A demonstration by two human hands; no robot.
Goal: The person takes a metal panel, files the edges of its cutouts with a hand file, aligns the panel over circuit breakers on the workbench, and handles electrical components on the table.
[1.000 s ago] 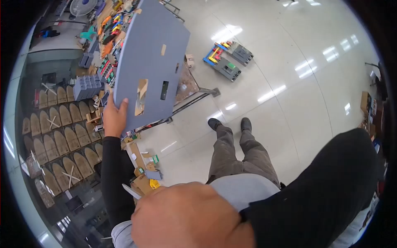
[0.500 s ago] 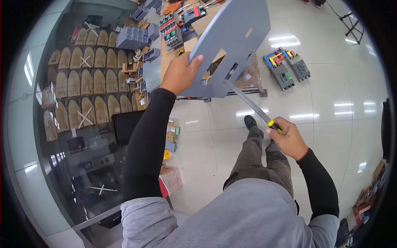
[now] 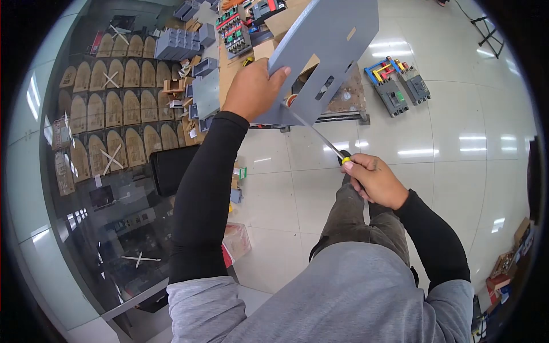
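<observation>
Two bare hands are apart, each closed on something. The left hand clamps the left edge of a flat grey panel with rectangular cut-outs, thumb on its face. The right hand is closed round the yellow-ended handle of a long, thin metal tool. The tool's far end meets the panel's lower part, near the largest cut-out; exact contact is unclear. The panel stands tilted at the corner of a cluttered wooden-topped bench, which carries grey switch units with green and red parts. Right of the bench, two grey breakers with blue, yellow and red fittings lie side by side on the pale glossy tiled floor.
</observation>
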